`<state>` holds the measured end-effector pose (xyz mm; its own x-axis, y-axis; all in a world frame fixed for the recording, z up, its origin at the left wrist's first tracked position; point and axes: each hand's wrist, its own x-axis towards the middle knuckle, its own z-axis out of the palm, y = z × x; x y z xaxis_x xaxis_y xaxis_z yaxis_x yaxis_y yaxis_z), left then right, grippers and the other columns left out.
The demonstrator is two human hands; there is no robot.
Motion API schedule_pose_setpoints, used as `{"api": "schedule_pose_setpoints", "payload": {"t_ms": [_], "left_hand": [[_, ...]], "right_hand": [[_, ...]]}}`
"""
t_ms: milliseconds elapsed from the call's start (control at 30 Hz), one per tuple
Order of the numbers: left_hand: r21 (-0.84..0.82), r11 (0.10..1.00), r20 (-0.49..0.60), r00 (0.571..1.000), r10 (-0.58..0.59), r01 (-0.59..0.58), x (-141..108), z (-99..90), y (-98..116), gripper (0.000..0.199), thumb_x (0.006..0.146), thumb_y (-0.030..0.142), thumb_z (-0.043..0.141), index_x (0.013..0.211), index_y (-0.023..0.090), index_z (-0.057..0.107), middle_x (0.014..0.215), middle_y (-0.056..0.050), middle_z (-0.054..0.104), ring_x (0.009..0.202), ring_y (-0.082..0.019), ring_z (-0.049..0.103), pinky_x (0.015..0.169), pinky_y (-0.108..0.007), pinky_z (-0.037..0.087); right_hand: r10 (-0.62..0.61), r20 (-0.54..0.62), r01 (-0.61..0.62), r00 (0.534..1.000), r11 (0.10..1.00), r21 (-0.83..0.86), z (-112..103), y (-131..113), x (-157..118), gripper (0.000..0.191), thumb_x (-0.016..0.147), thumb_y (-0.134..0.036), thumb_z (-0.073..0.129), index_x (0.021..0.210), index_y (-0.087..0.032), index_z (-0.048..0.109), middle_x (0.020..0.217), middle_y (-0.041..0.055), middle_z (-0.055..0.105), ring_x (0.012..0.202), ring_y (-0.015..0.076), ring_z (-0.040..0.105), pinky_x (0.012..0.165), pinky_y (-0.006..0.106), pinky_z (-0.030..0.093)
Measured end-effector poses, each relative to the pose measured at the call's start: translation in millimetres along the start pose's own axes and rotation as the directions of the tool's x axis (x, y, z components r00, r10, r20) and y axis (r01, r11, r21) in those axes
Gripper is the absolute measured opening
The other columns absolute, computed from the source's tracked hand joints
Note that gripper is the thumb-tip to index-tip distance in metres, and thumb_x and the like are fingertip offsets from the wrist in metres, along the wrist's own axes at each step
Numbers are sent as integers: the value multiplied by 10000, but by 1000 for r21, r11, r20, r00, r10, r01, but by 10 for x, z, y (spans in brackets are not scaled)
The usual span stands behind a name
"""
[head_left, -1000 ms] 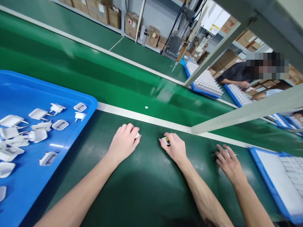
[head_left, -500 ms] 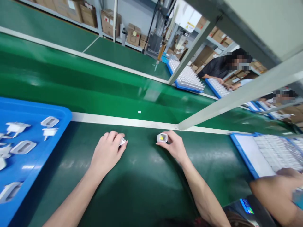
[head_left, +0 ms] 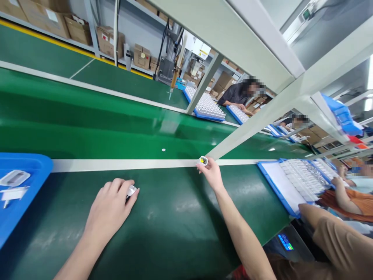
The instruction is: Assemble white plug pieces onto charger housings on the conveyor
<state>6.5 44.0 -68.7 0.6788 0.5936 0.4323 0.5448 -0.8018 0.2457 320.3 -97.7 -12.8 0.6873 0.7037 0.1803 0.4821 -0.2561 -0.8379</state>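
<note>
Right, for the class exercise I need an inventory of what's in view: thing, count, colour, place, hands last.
White plug parts: two visible, white, in the tray at left
Left tray: one, blue, left edge
Casing: one, white with yellow inside, in the right hand
Small piece: one, white, in the left hand
Worktop: one, dark green, foreground
Belt: one, bright green, beyond the worktop
Right trays: at least two, blue, holding white parts
Cardboard boxes: several, brown, back shelves
Syringe: one, amber, across the belt
Screen: one, lit blue, lower right
Co-workers: at least four, varied clothing, across the belt and at right
Left hand: one, bare, above the worktop
Right hand: one, bare, near the belt's edge
</note>
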Motion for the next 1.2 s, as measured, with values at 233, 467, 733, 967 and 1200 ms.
{"api": "schedule_pose_setpoints", "payload": {"t_ms": [233, 467, 733, 967, 1200], "left_hand": [[16, 999, -29, 999, 38, -38, -7, 33, -16, 313, 1026, 387, 437, 1064, 158, 648, 971, -93, 630, 830, -260, 563, 757, -384, 432], [19, 1000, -7, 1000, 24, -24, -9, 35, -21, 316, 1033, 399, 415, 1051, 175, 638, 976, -91, 636, 836, -262, 558, 764, -387, 428], [-13, 1000, -4, 1000, 3, -3, -6, 22, -15, 313, 1028, 402, 421, 1035, 183, 645, 973, -86, 651, 829, -260, 568, 770, -392, 432], [-10, 1000, 5, 1000, -8, 8, -3, 18, 1, 292, 1025, 396, 437, 1043, 185, 639, 976, -84, 650, 842, -261, 571, 781, -394, 435], [0, 1000, 35, 999, -29, 29, -1, 36, -4, 324, 1028, 423, 419, 1038, 195, 650, 994, -85, 660, 847, -253, 581, 788, -395, 445]], "right_hand": [[32, -273, -73, 961, 988, -139, -44, 113, -64, 557, 776, -779, 607, 750, -227, 535, 577, 2, 598, 533, 166, 559, 507, 278, 433], [-26, -344, -73, 939, 959, -273, -59, 97, -117, 562, 750, -799, 601, 692, -254, 474, 560, -4, 575, 503, 161, 526, 487, 273, 395], [-136, -352, -12, 926, 922, -387, -104, 167, -40, 582, 786, -809, 564, 656, -262, 412, 535, -26, 532, 474, 140, 495, 492, 263, 368], [-166, -306, 23, 937, 907, -420, -155, 197, -11, 575, 816, -787, 547, 644, -258, 399, 521, -37, 495, 466, 124, 449, 496, 254, 352], [-197, -296, 55, 934, 902, -427, -171, 233, 12, 560, 810, -741, 586, 635, -259, 360, 523, -49, 455, 481, 119, 413, 504, 255, 323]]}}
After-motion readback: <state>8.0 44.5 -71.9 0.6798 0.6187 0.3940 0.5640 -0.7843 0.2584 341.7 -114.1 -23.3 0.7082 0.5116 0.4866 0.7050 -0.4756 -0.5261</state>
